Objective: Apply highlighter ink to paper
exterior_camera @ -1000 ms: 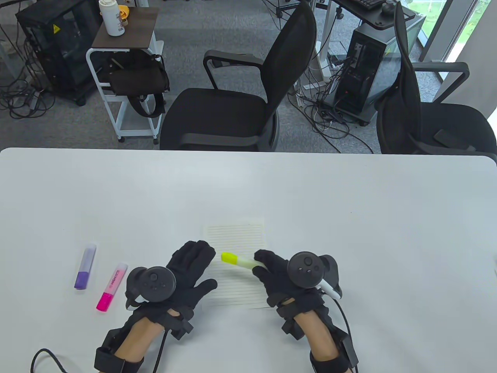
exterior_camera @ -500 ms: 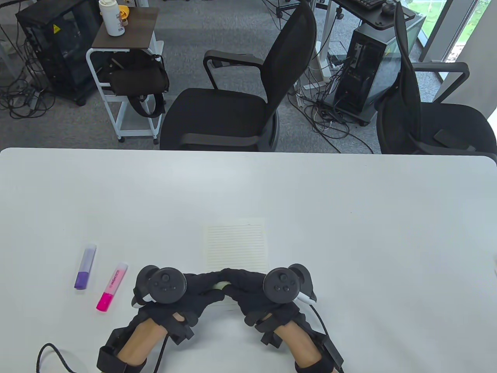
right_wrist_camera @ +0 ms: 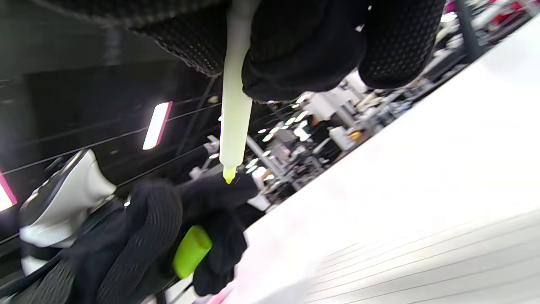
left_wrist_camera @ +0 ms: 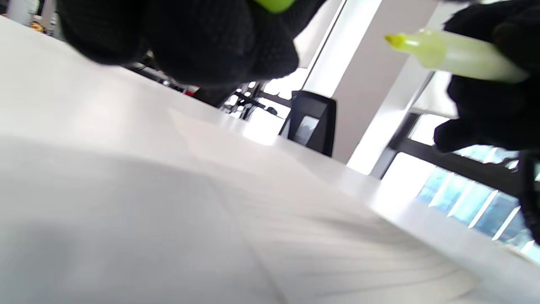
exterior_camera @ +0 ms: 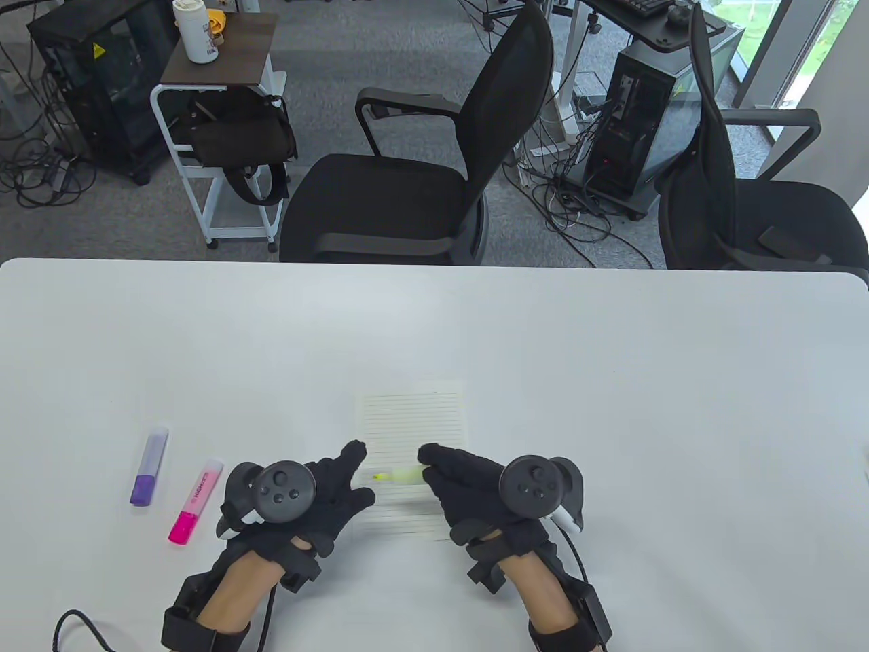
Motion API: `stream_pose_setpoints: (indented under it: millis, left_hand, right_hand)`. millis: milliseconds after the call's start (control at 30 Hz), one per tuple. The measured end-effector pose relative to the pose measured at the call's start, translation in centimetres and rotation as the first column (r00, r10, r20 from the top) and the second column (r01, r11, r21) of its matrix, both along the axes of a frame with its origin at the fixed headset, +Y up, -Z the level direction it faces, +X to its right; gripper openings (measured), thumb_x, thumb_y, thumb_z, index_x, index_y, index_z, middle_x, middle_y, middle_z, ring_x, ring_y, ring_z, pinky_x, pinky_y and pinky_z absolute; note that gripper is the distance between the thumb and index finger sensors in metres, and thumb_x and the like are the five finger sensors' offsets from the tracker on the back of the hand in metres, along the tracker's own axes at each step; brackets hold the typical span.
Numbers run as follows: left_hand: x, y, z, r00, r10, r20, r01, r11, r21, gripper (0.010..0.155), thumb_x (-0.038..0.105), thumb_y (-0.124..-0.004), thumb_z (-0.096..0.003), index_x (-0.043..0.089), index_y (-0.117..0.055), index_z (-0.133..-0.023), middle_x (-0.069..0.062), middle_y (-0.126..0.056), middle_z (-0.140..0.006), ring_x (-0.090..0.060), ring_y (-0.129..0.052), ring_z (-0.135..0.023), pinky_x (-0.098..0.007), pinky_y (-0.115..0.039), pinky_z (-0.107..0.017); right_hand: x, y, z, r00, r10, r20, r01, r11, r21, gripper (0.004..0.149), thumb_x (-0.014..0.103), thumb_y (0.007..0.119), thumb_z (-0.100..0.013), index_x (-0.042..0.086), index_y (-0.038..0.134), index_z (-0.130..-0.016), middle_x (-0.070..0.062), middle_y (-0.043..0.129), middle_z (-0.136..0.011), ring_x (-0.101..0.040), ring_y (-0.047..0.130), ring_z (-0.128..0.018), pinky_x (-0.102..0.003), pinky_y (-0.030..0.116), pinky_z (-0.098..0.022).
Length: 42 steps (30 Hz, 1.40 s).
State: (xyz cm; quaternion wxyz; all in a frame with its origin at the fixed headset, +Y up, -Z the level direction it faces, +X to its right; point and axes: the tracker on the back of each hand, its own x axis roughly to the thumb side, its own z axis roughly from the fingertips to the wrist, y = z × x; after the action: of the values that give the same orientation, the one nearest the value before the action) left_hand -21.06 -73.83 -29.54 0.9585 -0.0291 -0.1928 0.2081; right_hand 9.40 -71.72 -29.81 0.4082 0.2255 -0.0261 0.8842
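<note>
A lined sheet of paper (exterior_camera: 415,421) lies on the white table (exterior_camera: 611,380). My right hand (exterior_camera: 461,485) grips a yellow highlighter (exterior_camera: 400,475) with its tip bare, held above the paper's lower part and pointing left; it also shows in the left wrist view (left_wrist_camera: 455,55) and the right wrist view (right_wrist_camera: 234,122). My left hand (exterior_camera: 336,485) holds the highlighter's yellow-green cap (right_wrist_camera: 190,251), a bit of which shows in the left wrist view (left_wrist_camera: 274,4). The tip is a short way from the left hand.
A purple highlighter (exterior_camera: 149,466) and a pink highlighter (exterior_camera: 195,500), both capped, lie on the table left of my left hand. Two black office chairs (exterior_camera: 434,170) stand beyond the table's far edge.
The capped yellow highlighter was held over the paper, both hands met on it near the table's front edge, then drew apart. The cap is now off, in my left hand.
</note>
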Motion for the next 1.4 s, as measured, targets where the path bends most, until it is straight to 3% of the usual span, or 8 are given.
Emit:
stream_pose_setpoints:
  millis: [167, 367, 667, 967, 1167, 1400]
  left_hand:
    - [0.4, -1.4, -0.4, 0.976, -0.218, -0.022, 0.214, 0.97, -0.117, 0.076, 0.065, -0.06, -0.0463, 0.021, -0.053, -0.108, -0.008, -0.068, -0.097, -0.029, -0.081, -0.069, -0.059, -0.064, -0.063]
    - [1.1, -2.7, -0.5, 0.955, -0.297, 0.0, 0.291, 0.936, -0.198, 0.078, 0.066, -0.061, -0.0459, 0.022, -0.049, -0.109, -0.012, -0.046, -0.106, -0.033, -0.063, -0.081, -0.062, -0.049, -0.069]
    - [1.4, -4.2, -0.7, 0.925, -0.379, 0.014, 0.368, 0.888, -0.275, 0.08, 0.066, -0.061, -0.0454, 0.024, -0.039, -0.11, -0.012, -0.031, -0.109, -0.034, -0.05, -0.087, -0.062, -0.038, -0.071]
    - [1.4, -4.1, -0.7, 0.936, -0.353, 0.019, 0.345, 0.901, -0.264, 0.08, 0.065, -0.062, -0.0454, 0.026, -0.036, -0.111, -0.011, -0.022, -0.113, -0.038, -0.038, -0.101, -0.065, -0.031, -0.072]
    - [2.5, -2.8, 0.2, 0.955, -0.288, 0.072, 0.297, 0.938, -0.181, 0.077, 0.063, -0.065, -0.0453, 0.03, -0.043, -0.111, -0.005, -0.027, -0.117, -0.039, -0.036, -0.104, -0.067, -0.03, -0.072]
    - [3.7, -3.6, 0.5, 0.924, -0.359, 0.133, 0.381, 0.899, -0.215, 0.077, 0.059, -0.074, -0.0438, 0.033, -0.044, -0.11, 0.001, -0.033, -0.118, -0.04, -0.033, -0.107, -0.068, -0.024, -0.072]
  right_hand:
    - [0.5, -0.8, -0.4, 0.993, 0.097, 0.068, -0.091, 0.992, -0.083, 0.039, 0.034, 0.075, -0.062, 0.021, 0.073, -0.099, -0.013, 0.09, -0.075, -0.025, 0.093, -0.043, -0.056, 0.074, -0.058]
    - [-0.3, -1.3, -0.5, 0.979, 0.191, 0.064, -0.184, 0.978, -0.101, 0.04, 0.034, 0.075, -0.063, 0.02, 0.073, -0.1, -0.013, 0.09, -0.076, -0.026, 0.093, -0.044, -0.056, 0.074, -0.058]
    - [-0.7, -1.7, -0.5, 0.975, 0.221, 0.04, -0.214, 0.968, -0.131, 0.04, 0.034, 0.074, -0.063, 0.02, 0.072, -0.1, -0.013, 0.09, -0.076, -0.026, 0.093, -0.045, -0.057, 0.074, -0.058]
    - [-0.9, -1.6, -0.4, 0.97, 0.241, 0.035, -0.234, 0.962, -0.138, 0.04, 0.034, 0.074, -0.063, 0.02, 0.072, -0.1, -0.013, 0.09, -0.076, -0.026, 0.093, -0.044, -0.057, 0.074, -0.058]
    - [-1.2, -1.4, -0.2, 0.968, 0.248, 0.03, -0.242, 0.961, -0.137, 0.04, 0.035, 0.075, -0.062, 0.021, 0.073, -0.1, -0.014, 0.091, -0.073, -0.025, 0.093, -0.042, -0.056, 0.076, -0.057]
    - [-2.2, -1.8, 0.0, 0.956, 0.292, -0.025, -0.293, 0.947, -0.131, 0.04, 0.035, 0.076, -0.062, 0.021, 0.073, -0.1, -0.013, 0.091, -0.076, -0.027, 0.094, -0.045, -0.056, 0.075, -0.058]
